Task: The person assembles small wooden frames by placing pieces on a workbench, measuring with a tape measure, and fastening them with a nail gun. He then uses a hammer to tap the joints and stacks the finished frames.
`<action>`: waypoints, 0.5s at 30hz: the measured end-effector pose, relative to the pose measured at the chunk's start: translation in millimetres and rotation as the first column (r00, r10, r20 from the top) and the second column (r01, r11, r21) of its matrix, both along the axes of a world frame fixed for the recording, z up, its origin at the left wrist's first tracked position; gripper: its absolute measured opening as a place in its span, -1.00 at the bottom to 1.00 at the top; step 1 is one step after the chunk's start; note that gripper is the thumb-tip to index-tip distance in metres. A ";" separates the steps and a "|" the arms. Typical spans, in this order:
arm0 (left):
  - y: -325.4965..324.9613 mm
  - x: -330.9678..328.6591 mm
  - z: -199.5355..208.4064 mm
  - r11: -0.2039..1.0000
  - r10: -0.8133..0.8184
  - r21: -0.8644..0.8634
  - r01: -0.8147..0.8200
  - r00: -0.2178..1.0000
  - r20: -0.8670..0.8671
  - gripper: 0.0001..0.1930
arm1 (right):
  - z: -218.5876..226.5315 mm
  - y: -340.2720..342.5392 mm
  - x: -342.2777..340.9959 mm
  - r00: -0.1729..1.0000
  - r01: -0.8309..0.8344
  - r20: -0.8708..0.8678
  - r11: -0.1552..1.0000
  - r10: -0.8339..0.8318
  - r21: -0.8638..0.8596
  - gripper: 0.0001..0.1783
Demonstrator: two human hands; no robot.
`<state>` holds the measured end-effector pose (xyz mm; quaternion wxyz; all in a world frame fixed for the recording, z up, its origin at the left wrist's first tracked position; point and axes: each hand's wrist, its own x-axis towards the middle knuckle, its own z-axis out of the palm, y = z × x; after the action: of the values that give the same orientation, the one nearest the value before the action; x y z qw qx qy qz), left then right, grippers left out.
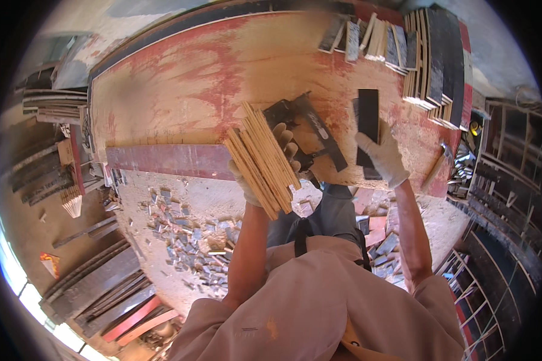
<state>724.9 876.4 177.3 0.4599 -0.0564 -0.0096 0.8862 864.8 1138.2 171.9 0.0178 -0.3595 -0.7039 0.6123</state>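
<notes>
In a pale glove, my left hand (287, 144) is wrapped round a thick stack of plywood strips (262, 165), their light layered edges facing up. The stack is tilted and held above the table's near edge. My right hand (385, 157), also gloved, grips the right side of a dark, black-faced board (368, 111) on the tabletop, with its thumb laid across the face. At least one more dark piece shows along that board's left edge. Between my hands a black metal plate with a slotted frame (319, 132) sits on the table, partly hidden by the left hand and the stack.
The dusty, red-stained table (180, 90) spreads ahead. Stacked dark-faced boards (436, 57) and short plywood pieces (376, 42) stand at its far right. A hammer (436, 165) lies near the right edge. Offcuts (199, 240) litter the floor; more boards (102, 289) lie at left.
</notes>
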 end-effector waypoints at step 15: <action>-379.9 -113.7 57.7 0.911 0.410 0.081 -0.404 0.908 -0.082 0.23 | 134.5 -408.5 -230.9 0.891 -0.448 -0.210 0.857 0.403 -0.256 -0.32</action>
<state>611.3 496.5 235.0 0.2663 0.0042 -0.0263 0.9635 633.9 729.7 306.3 -0.1201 -0.1467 -0.6624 0.7247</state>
